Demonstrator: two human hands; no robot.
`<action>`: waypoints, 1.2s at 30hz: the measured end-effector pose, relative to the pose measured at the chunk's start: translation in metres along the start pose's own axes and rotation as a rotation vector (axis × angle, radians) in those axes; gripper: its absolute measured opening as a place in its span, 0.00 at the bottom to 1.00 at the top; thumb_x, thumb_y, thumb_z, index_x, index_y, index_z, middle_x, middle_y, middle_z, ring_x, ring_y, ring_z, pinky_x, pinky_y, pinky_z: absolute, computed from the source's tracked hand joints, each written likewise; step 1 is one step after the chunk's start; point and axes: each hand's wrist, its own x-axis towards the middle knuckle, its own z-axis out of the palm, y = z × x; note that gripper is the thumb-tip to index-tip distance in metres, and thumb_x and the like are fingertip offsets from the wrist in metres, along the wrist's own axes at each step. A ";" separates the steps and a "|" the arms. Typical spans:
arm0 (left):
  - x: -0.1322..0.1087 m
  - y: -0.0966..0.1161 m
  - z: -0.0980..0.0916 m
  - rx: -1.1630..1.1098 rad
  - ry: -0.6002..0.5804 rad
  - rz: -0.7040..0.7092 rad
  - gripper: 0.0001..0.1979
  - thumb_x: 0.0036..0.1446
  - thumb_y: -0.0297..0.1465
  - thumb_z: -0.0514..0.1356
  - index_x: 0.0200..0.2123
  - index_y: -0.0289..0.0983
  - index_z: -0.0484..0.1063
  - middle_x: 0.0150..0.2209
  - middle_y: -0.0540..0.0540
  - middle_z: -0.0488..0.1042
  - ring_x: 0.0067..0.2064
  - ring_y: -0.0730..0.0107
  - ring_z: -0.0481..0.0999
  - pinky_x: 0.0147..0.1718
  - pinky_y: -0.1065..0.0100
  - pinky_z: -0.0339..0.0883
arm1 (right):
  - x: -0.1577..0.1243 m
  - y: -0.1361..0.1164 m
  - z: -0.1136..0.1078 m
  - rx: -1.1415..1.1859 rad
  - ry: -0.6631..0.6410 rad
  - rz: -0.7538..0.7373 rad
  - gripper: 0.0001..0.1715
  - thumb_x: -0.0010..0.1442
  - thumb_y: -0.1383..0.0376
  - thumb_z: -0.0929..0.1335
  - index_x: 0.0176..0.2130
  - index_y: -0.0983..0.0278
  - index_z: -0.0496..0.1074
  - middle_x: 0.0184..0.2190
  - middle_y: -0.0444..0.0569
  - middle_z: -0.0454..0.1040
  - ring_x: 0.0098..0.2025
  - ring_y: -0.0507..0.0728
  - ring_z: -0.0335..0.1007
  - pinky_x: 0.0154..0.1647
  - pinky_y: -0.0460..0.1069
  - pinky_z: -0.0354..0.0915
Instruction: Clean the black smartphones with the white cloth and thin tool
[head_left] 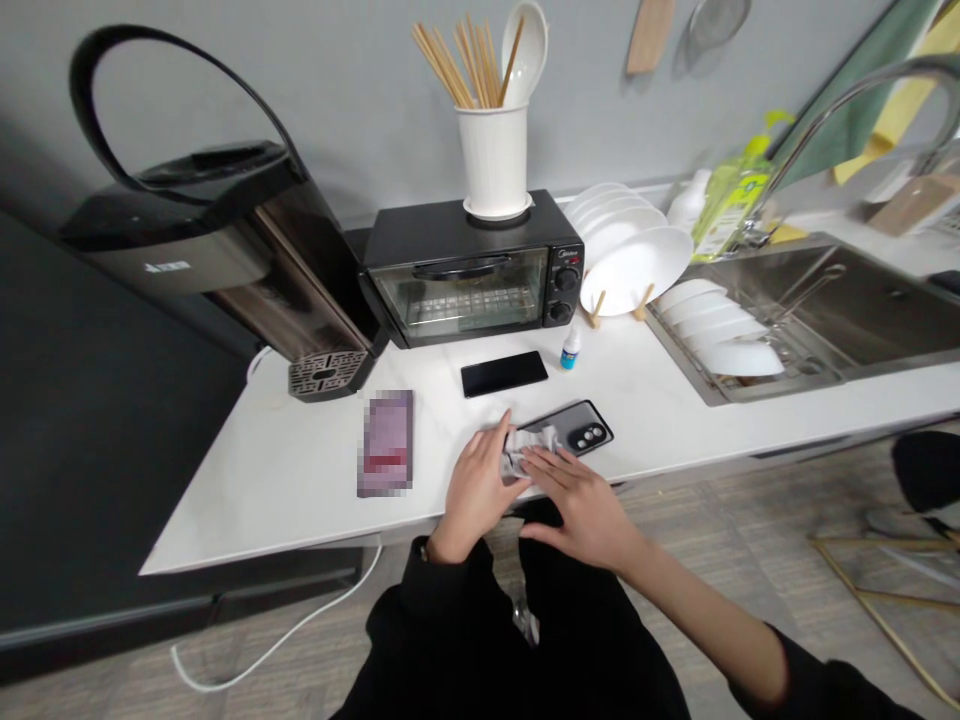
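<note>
While both hands meet at the lower centre of the frame, the left hand pinches a crumpled grey-white cloth and the right hand lies flat, fingers spread, pressing that cloth onto a glossy black phone. This slim, round-cornered slab lies face down near the front edge of the smooth white countertop, its long axis running from lower left to upper right, camera end pointing right. Just above it lie a second flat black phone and a small blue-capped bottle.
</note>
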 end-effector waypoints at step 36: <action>0.000 0.000 -0.002 0.075 -0.008 0.019 0.50 0.62 0.39 0.70 0.77 0.45 0.44 0.59 0.40 0.73 0.58 0.49 0.72 0.59 0.51 0.68 | 0.002 -0.011 0.000 0.080 -0.022 0.002 0.38 0.71 0.46 0.68 0.69 0.65 0.67 0.68 0.59 0.70 0.70 0.65 0.67 0.72 0.64 0.62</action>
